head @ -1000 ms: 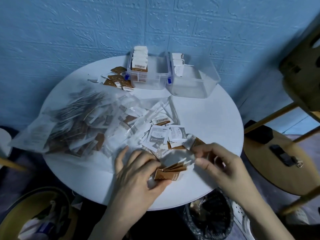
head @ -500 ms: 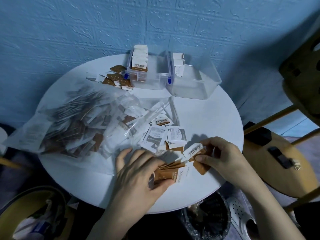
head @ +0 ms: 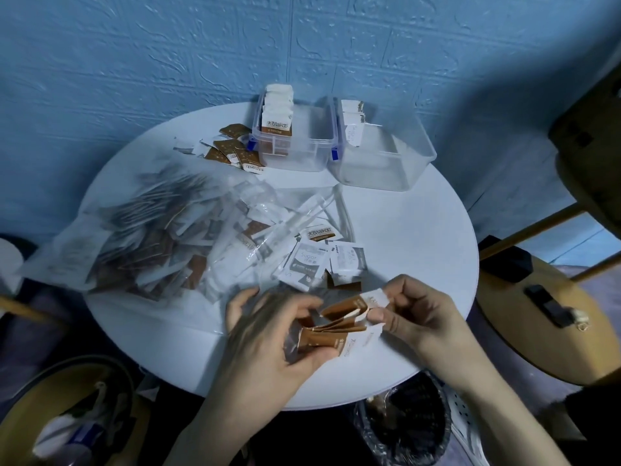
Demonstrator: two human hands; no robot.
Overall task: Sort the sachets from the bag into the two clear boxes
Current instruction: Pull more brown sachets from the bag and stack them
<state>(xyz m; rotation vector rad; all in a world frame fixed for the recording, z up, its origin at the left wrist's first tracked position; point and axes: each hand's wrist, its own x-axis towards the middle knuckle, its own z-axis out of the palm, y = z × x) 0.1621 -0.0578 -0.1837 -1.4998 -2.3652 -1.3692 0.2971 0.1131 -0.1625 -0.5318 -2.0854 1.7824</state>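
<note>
2 clear boxes sit at the far side of the round white table (head: 420,237): the left box (head: 295,142) holds upright brown-and-white sachets, the right box (head: 383,156) white ones. The clear bag (head: 141,237) of sachets sprawls across the left, with loose white sachets (head: 322,264) spilling between it and the hands. At the near edge the left hand (head: 268,334) grips a brown stack (head: 332,334); the right hand (head: 423,314) pinches 1 sachet (head: 374,299) touching that stack. More brown sachets (head: 235,149) lie left of the boxes.

Left hand (head: 268,334) gripping brown sachet stack (head: 331,334), right hand (head: 416,314) pinching one sachet (head: 374,299) just above — bag (head: 144,243) on left of round table (head: 420,237), two boxes (head: 383,163) at back
</note>
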